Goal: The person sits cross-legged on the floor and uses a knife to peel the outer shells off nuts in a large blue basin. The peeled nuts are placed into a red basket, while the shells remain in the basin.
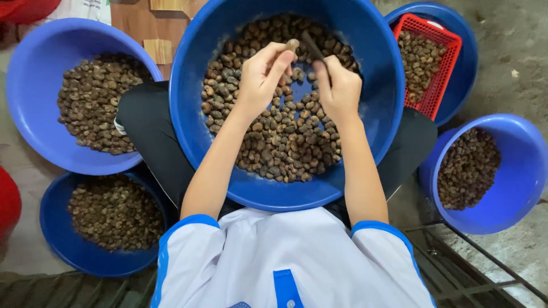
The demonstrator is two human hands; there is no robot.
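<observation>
A big blue basin (377,108) rests on my lap, half filled with brown nuts (279,142). My left hand (260,77) hovers over the basin and pinches one brown nut (292,44) between thumb and fingertips. My right hand (338,85) is close beside it, closed around a thin dark tool (311,45) whose tip points up toward the held nut. Both forearms reach in from my white shirt with blue trim.
Around me stand other blue basins of nuts: upper left (34,114), lower left (57,239), right (525,171). A red mesh basket (442,63) of nuts sits in a blue basin at upper right. Concrete floor lies at right, and a metal frame (479,256) at lower right.
</observation>
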